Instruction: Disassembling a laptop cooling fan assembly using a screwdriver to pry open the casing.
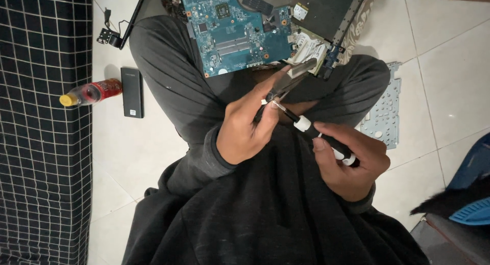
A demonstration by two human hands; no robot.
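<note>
Over the lap, the left hand [245, 127] pinches a small metal part [292, 77] while the right hand [352, 163] grips a screwdriver [314, 132], tip against it. A slip could jab the fingers or drop the screw.

Both hands raised close together above crossed legs

The left hand [244, 129] curls its fingers shut, thumb and fingertips pinched at the top of the grip, wrist bent upward from a grey sleeve. The right hand [352, 163] sits just beside and lower, fingers wrapped closed, thumb lying along the top of its grip.
</note>
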